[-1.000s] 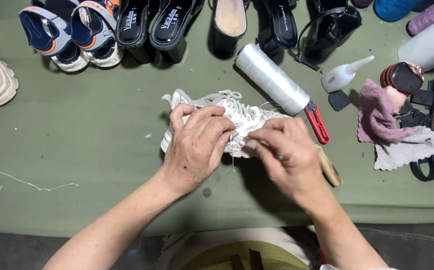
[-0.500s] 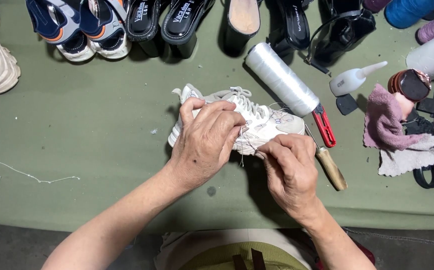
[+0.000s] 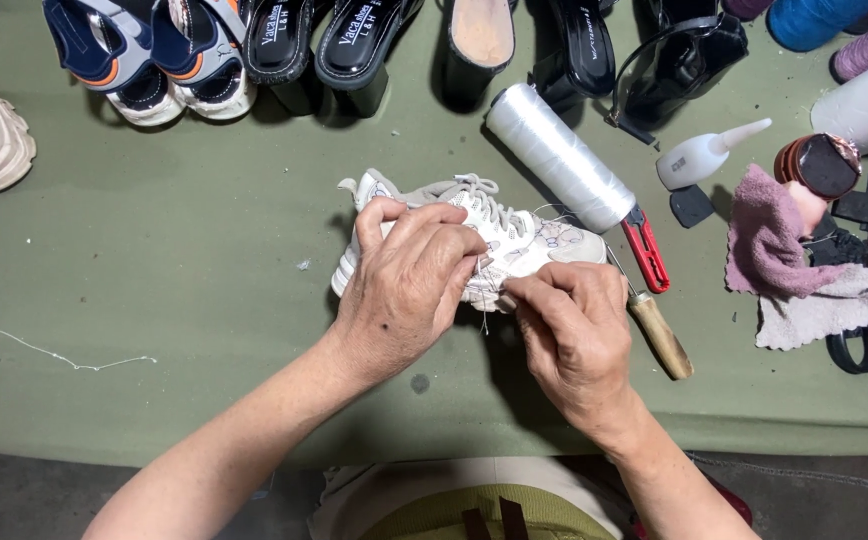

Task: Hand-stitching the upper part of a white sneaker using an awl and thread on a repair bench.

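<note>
Left hand (image 3: 409,285) palm-down, fingers clamped over white sneaker (image 3: 514,235); right hand (image 3: 574,335) fingers pinching thread at sole.

One head camera looks steeply down, close over the green table (image 3: 154,250).

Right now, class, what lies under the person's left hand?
A small white sneaker on its side on the green table. Its laces, heel and toe show; the left hand covers its middle. The right hand pinches thread at the sole edge, hiding the stitching point.
</note>
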